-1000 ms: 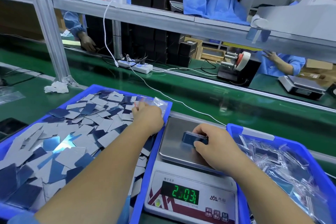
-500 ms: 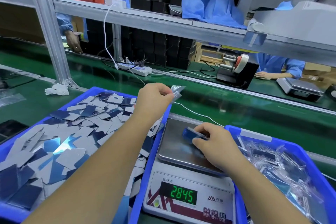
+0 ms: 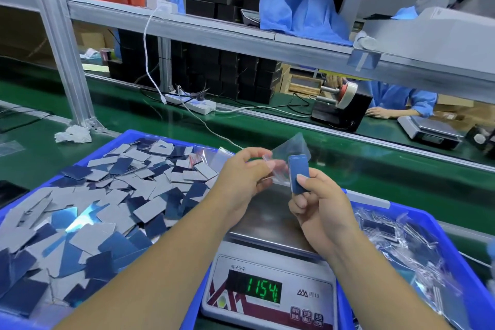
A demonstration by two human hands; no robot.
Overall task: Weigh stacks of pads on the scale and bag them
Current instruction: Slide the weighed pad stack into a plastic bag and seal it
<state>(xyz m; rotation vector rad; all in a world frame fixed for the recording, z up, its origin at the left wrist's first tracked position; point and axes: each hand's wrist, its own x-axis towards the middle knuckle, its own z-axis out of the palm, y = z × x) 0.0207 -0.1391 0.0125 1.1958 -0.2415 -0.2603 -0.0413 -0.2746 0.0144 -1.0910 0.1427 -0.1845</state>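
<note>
Both hands are working in open air above the scale (image 3: 270, 225), between two blue bins. The right hand (image 3: 318, 206) is pinching a slim blue stack of pads (image 3: 298, 173) upright, fingers clamped on it; the left hand (image 3: 241, 173) is pinching a clear, crinkly bag (image 3: 290, 146) — its mouth touching the stack. The green counter (image 3: 348, 166) is lying beyond.

The scale (image 3: 270, 292) has a brushed metal platform and a grey plastic body. The bag (image 3: 290, 146) is clear, glossy plastic. The stack of pads (image 3: 298, 174) looks matt blue. Both bins (image 3: 466, 270) are shiny blue plastic; the counter (image 3: 348, 169) is smooth green.
</note>
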